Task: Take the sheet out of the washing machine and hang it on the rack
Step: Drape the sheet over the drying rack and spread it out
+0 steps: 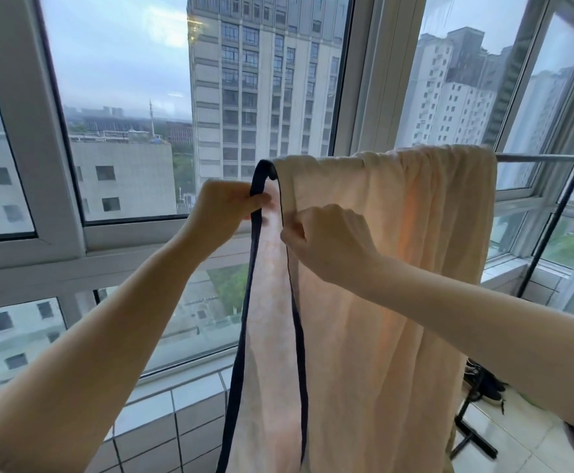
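- Dark-edged hem of the peach sheet (374, 268) is pinched in both grips: the left hand (224, 208) nips the navy border (256, 213) between thumb and fingers; the right hand (326, 240) curls round the adjoining fold, just beside it.
- Sheet is draped over the rack (544, 158), bunched along its horizontal bar and hanging down in long folds.
- Rack stands on the tiled floor (517, 435) before the windows (118, 107).
- Tower blocks (265, 80) show through the glass.
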